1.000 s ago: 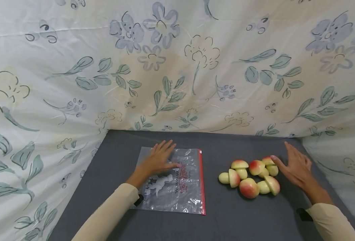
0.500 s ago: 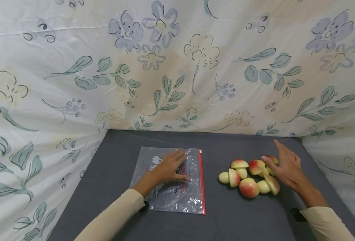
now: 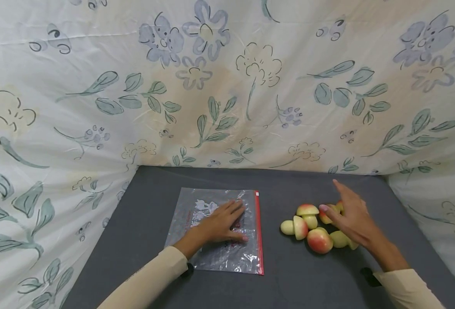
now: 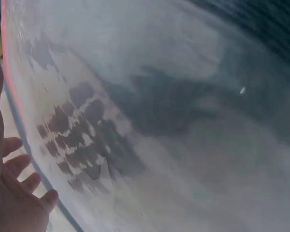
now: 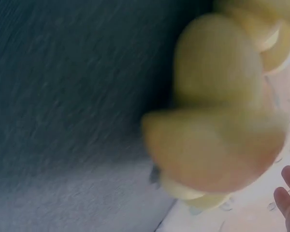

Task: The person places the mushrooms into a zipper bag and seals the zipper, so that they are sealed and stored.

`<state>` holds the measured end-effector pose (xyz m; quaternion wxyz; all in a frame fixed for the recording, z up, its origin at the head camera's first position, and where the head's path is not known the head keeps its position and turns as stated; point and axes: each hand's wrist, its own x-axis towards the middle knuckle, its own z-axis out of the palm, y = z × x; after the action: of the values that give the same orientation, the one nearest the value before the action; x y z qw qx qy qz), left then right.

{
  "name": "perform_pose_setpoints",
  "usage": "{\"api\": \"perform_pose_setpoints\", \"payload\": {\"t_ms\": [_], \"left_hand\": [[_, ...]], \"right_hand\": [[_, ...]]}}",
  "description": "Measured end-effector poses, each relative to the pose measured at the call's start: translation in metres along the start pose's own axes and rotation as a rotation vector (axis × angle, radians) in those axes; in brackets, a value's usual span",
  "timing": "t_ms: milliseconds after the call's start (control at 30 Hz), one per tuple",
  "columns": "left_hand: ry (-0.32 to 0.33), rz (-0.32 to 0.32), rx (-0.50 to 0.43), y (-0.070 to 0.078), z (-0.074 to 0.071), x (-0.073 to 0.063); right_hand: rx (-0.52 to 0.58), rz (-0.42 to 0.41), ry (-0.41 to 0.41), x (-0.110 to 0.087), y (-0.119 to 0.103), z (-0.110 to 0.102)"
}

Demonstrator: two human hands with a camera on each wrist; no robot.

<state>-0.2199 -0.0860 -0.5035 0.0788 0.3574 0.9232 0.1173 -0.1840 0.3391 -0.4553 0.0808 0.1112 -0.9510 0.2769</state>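
A clear plastic zip bag [image 3: 231, 261] with a red zip strip [image 3: 259, 244] and printed marks lies flat on the dark table. My left hand [image 3: 220, 222] is over its middle, fingers extended toward the strip; the bag [image 4: 208, 164] fills most of the left wrist view. To the right sits a cluster of several toy mushrooms with pale stems and red-and-yellow caps, among them a front mushroom [image 3: 320, 240]. My right hand [image 3: 354, 218], thumb apart from the fingers, hovers over the cluster's right side and hides part of it. One mushroom [image 5: 215, 150] looms close in the right wrist view.
The dark grey table [image 3: 134, 266] ends at a floral cloth [image 3: 227, 107] hanging behind it and along both sides. A strip of table separates the bag from the mushrooms. Dark wrist devices [image 3: 370, 277] sit under the beige sleeves.
My left hand has slid right and nearer across the bag, uncovering its white print. My right hand has moved left over the mushrooms. The bag and mushrooms stay in place.
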Motion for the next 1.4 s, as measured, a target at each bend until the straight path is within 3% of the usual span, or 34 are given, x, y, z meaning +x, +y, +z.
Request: {"api": "perform_pose_setpoints", "payload": {"t_ms": [367,667,1000,1400], "left_hand": [[0.015,0.033,-0.007,0.002,0.003,0.000],[-0.001,0.020,-0.021,0.006,0.006,0.000],[0.059,0.053,0.037,0.008,0.010,0.002],[0.064,0.046,0.022,0.008,0.013,0.001]], "right_hand": [[0.086,-0.063,-0.005,-0.003,-0.030,0.012],[0.174,-0.137,0.079,-0.007,-0.048,0.028],[0.228,-0.120,0.092,-0.012,-0.067,0.041],[0.245,-0.137,0.069,-0.013,-0.084,0.055]]}}
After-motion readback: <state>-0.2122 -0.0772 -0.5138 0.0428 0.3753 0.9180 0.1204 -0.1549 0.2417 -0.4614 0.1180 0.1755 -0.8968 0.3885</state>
